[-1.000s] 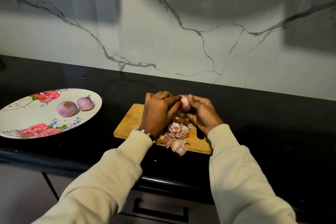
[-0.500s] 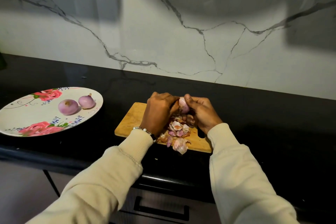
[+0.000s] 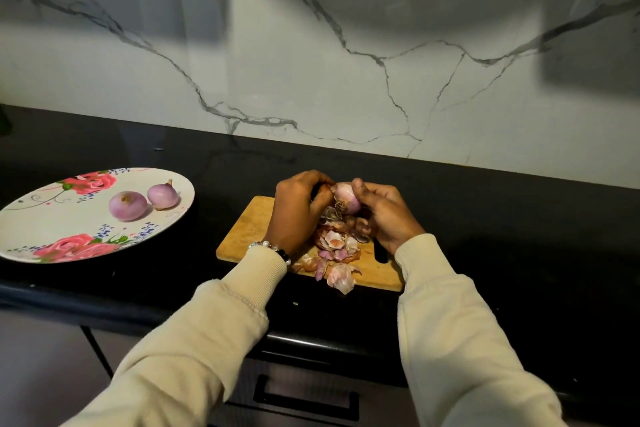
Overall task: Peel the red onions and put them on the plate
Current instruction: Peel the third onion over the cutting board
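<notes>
Right fingers (image 3: 358,188): right hand (image 3: 386,215) curled round a red onion (image 3: 346,198), thumb on top.
Left fingers (image 3: 320,184): left hand (image 3: 299,210) curled, pinching brown skin at the onion's left side.
Onion: pale pink, mostly bare, dry roots hanging below; held above the wooden cutting board (image 3: 249,229).
Peels (image 3: 334,253): pink and brown scraps heaped on the board's near edge.
Floral plate (image 3: 41,222): on the black desk (image 3: 502,236), well left; holds two peeled onions (image 3: 128,205) side by side.
</notes>
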The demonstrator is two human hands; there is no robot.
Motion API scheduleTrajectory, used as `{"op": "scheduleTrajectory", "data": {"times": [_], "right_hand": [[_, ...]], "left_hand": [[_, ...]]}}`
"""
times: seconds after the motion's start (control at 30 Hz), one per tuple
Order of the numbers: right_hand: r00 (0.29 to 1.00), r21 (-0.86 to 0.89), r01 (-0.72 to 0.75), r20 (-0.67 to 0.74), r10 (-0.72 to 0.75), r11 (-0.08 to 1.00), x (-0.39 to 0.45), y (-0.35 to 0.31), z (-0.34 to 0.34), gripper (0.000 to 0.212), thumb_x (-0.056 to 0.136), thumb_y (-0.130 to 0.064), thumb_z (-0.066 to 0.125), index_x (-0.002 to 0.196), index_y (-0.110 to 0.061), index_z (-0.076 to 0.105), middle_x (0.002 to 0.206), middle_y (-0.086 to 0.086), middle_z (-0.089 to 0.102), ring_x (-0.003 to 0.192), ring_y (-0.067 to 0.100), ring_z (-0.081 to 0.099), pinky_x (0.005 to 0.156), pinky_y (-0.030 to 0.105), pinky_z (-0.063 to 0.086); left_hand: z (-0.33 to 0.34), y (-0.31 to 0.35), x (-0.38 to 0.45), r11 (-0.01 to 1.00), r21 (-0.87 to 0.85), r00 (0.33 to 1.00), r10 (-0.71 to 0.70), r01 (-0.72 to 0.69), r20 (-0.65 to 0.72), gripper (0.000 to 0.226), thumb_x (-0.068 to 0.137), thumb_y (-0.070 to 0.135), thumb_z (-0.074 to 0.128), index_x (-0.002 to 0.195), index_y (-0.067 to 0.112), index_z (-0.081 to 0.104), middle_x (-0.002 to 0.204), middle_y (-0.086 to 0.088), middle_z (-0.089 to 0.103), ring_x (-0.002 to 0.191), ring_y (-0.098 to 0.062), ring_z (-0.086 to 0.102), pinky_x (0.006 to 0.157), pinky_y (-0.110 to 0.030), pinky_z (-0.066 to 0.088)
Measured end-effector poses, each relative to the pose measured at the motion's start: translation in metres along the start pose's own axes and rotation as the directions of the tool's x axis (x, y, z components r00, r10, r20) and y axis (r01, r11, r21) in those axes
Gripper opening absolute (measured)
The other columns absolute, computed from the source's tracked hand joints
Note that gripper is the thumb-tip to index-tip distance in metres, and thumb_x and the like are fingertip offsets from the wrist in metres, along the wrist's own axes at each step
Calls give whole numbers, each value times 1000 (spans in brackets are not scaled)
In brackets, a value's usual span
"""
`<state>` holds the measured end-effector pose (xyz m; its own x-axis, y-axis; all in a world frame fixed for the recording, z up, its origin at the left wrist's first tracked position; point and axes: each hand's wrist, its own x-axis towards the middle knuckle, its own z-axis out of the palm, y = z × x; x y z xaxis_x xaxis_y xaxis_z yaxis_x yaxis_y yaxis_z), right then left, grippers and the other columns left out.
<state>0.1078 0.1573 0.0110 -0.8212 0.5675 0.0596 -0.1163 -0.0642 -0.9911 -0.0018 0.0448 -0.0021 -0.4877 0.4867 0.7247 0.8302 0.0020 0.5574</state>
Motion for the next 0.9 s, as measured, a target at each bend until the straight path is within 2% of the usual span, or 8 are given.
{"op": "scheduleTrajectory", "data": {"times": [0.13, 0.3, 0.5, 0.6, 0.67, 0.73, 0.83, 0.9], "right_hand": [[1000, -23, 21, 15, -20, 1000, 2, 1, -2, 27, 104, -21, 47, 108, -11, 72, 106, 13, 72, 99, 24, 69, 74, 28, 58], [999, -39, 45, 13, -44, 998, 2, 2, -1, 28, 105, -16, 45, 105, -13, 72, 108, 10, 70, 96, 22, 65, 72, 26, 54], [998, -16, 68, 10, -68, 998, 4, 3, -5, 27, 104, -9, 43, 111, -9, 69, 108, 11, 68, 96, 20, 65, 70, 23, 55], [996, -34, 90, 6, -90, 995, 5, 4, -7, 26, 103, -5, 45, 113, -9, 68, 111, 11, 67, 97, 18, 65, 73, 23, 54], [996, -44, 91, 14, -91, 995, 6, 5, -8, 26, 101, -3, 47, 112, -11, 69, 115, 12, 66, 100, 20, 66, 80, 27, 55], [996, -37, 92, 28, -91, 995, 6, 6, -9, 26, 101, -1, 48, 112, -12, 69, 115, 12, 67, 100, 20, 66, 85, 31, 55], [995, -38, 96, 21, -95, 995, 7, 7, -9, 26, 100, -1, 49, 113, -12, 69, 113, 11, 67, 102, 22, 66, 89, 34, 55], [995, -60, 100, 5, -100, 993, 8, 8, -11, 26, 100, -2, 50, 112, -13, 70, 117, 12, 67, 108, 26, 64, 93, 37, 54]], "left_hand": [[0, 0, 1, 999, 11, 999, -53, 53, -9, 13, 90, 8, 60, 95, 6, 72, 87, -3, 71, 74, -6, 58, 65, -3, 40], [2, -2, 1, 995, 25, 994, -93, 95, -49, 12, 90, 12, 60, 92, 9, 71, 85, -1, 70, 75, -10, 61, 69, -29, 52], [1, -1, 1, 980, -34, 971, -197, 194, -137, 17, 90, 19, 55, 90, 11, 70, 80, 1, 68, 73, -13, 62, 71, -42, 54], [1, -4, 0, 978, 76, 973, -182, 195, -143, 30, 89, 36, 47, 79, 18, 68, 70, 7, 63, 67, -13, 59, 78, -49, 49], [2, -5, -1, 961, 200, 976, -167, 192, -136, 32, 93, 36, 50, 73, 18, 66, 68, 6, 61, 68, -15, 57, 84, -44, 40], [2, -4, -1, 944, 294, 986, -115, 147, -123, 26, 94, 36, 55, 79, 19, 69, 75, 6, 65, 78, -16, 57, 82, -38, 31], [2, -5, -1, 959, 282, 999, -24, 34, -40, 13, 93, 26, 60, 102, 24, 69, 96, 7, 68, 95, -14, 57, 81, -34, 27], [1, -7, -2, 956, 288, 999, 48, -51, 17, 14, 91, 19, 61, 101, 24, 71, 101, 5, 67, 98, -16, 56, 81, -34, 26]]}}
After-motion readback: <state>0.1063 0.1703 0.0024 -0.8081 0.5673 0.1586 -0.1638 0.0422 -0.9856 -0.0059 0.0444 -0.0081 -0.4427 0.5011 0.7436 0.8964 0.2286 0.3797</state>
